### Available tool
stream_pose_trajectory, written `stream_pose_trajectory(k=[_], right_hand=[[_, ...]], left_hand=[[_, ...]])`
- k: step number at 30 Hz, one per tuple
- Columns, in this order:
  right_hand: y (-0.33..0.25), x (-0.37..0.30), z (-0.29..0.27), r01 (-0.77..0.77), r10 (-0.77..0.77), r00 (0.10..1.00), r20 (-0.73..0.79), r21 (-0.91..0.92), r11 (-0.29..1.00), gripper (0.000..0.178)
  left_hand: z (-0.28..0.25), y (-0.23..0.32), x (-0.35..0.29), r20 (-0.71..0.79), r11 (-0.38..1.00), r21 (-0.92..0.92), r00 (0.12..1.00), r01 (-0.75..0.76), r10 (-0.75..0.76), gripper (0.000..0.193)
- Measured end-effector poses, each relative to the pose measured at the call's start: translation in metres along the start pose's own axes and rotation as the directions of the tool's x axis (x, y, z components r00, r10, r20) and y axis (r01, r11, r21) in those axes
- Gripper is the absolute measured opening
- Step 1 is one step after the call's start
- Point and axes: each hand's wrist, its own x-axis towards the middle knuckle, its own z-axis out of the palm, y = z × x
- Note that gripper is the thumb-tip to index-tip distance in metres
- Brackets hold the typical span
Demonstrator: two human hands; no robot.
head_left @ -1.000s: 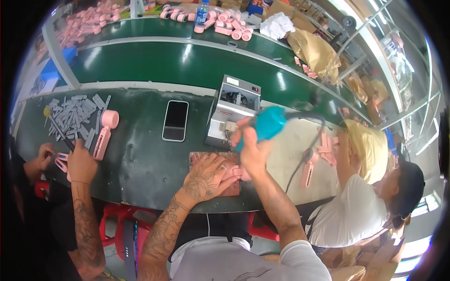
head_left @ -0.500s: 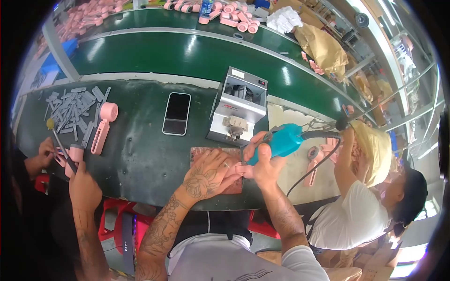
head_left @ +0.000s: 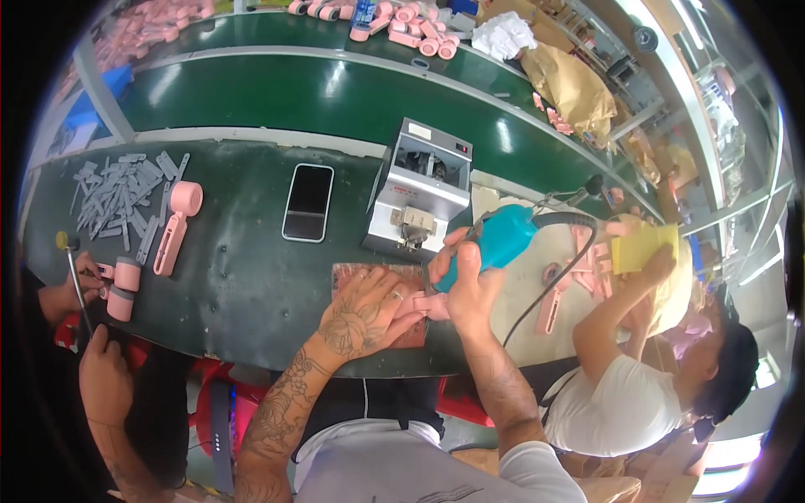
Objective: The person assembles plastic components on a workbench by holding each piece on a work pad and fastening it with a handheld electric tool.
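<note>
My left hand [head_left: 362, 306] lies over a pink plastic housing [head_left: 434, 307], its fingers closed on it and pressing it to a worn reddish mat [head_left: 409, 338]. Most of the housing is under the hand. My right hand [head_left: 471, 285] wraps round a teal electric screwdriver [head_left: 501, 236], tilted with its nose down beside the exposed end of the housing. The tip is hidden behind my fingers. Just beyond both hands stands a grey screw feeder [head_left: 419, 194].
A phone [head_left: 308, 203] lies left of the feeder. Further left are a pile of grey strips [head_left: 122, 193] and a pink round-headed housing [head_left: 176, 226]. Co-workers sit on both sides; the right one holds a yellow sheet [head_left: 644, 250]. A green conveyor [head_left: 335, 92] runs behind.
My hands keep their hold on the housing and screwdriver. The left co-worker's hammer hand has drawn back toward the table edge. A yellow sheet now shows in the right co-worker's hand.
</note>
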Motion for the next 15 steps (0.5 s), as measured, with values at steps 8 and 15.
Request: stream_pose_trajectory(k=[8,15], right_hand=[[0.009,0.046,0.039,0.364,-0.365,0.930,0.027,0.044,0.930,0.022],[0.016,0.045,0.033,0.279,-0.278,0.958,0.065,-0.001,0.960,0.039]], left_hand=[[-0.004,0.001,-0.006,0.053,1.000,0.016,0.998,0.024,-0.025,0.038],[-0.004,0.003,-0.004,0.129,0.999,-0.039,0.992,0.014,-0.009,0.037]])
